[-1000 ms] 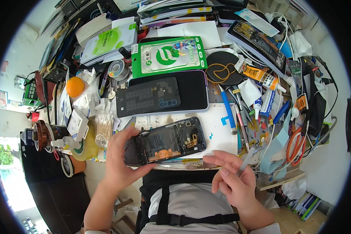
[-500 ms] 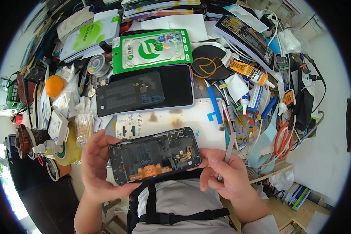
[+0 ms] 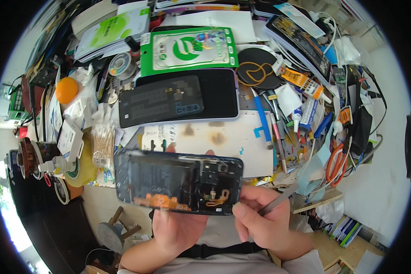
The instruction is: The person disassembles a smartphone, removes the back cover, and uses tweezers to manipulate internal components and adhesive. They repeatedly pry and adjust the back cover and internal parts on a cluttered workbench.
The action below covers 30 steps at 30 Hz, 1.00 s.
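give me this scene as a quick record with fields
left hand: holds the opened phone from beneath, fingertips showing past its far edge
right hand: grips a flat grey tool, near the phone's right end
beyond the phone: dark back panel lying on a black slab
left side: bagged cotton swabs

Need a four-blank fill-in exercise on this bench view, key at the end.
1. The left hand supports the opened phone, while the thin grey tool is in the ____ hand.
2. The bright label along the opened phone's near edge is ____.
3. The bag of cotton swabs lies on the person's ____ side of the desk.
4. The flat packet beyond the dark back panel has a ____ border.

Missing words: right; orange; left; green.
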Each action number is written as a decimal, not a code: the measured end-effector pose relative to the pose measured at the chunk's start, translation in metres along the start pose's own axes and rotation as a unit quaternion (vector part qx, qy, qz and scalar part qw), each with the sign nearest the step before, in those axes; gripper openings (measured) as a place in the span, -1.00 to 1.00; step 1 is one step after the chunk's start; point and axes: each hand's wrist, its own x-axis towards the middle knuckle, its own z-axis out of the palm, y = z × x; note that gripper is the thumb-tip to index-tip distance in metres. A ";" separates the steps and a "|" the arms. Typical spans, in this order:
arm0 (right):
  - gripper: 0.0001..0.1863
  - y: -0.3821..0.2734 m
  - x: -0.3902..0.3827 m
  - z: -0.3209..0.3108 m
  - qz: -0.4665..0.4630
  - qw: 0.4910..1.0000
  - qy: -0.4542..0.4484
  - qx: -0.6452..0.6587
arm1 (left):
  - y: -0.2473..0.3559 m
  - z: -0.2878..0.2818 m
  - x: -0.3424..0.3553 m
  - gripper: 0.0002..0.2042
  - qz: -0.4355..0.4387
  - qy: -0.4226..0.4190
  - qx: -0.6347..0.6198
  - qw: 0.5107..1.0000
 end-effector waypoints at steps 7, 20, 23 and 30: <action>-0.67 -0.003 -0.016 -0.021 -0.047 0.998 -0.019 -0.033 | 0.011 0.007 -0.006 -0.29 -0.040 0.013 -0.105 0.994; -0.57 -0.069 0.034 -0.008 -0.175 0.916 -0.090 -0.349 | 0.014 0.003 -0.045 -0.42 -0.174 -0.016 0.005 0.985; -0.59 -0.061 0.046 0.000 -0.173 0.906 -0.132 -0.364 | 0.016 -0.001 -0.049 -0.54 -0.215 -0.029 0.009 0.976; -0.79 -0.053 0.056 0.006 -0.344 0.706 -0.186 -0.590 | 0.013 -0.005 -0.053 -0.72 -0.153 0.024 0.058 0.986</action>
